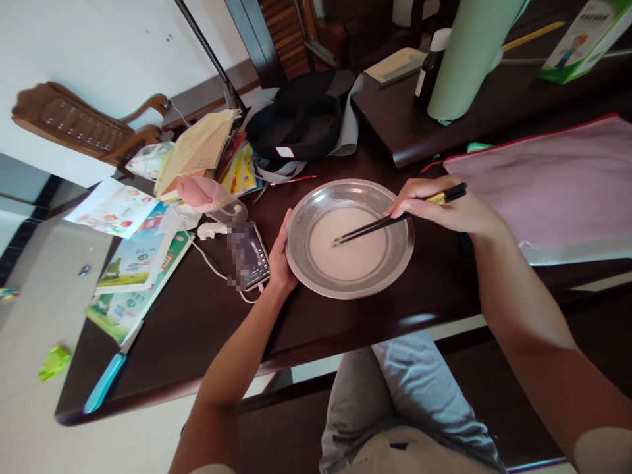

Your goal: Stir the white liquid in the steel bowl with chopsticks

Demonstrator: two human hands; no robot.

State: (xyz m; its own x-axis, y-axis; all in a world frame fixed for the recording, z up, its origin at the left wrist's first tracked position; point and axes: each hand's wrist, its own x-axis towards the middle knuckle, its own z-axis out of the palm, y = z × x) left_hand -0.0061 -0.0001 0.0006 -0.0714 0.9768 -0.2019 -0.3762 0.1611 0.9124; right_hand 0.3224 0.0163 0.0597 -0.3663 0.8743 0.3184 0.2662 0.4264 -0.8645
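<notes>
A shallow metal bowl (299, 253) stands on the dark wooden table in front of me. Whitish liquid (363, 257) covers its bottom. My left hand (284, 257) grips the bowl's left side, its fingers partly hidden behind the rim. In my right hand (429, 203) is a pair of black chopsticks (368, 229) with gold bands near the upper end. They slant down to the left, and their tips touch the liquid near the bowl's middle.
Just left of the bowl lies a phone (251, 257) with a cable plugged in. A blue-handled knife (106, 382) rests near the table's left corner, beside booklets (131, 276). Behind are a black case (296, 125) and a green bottle (469, 59); a pink mesh pouch (553, 191) lies right.
</notes>
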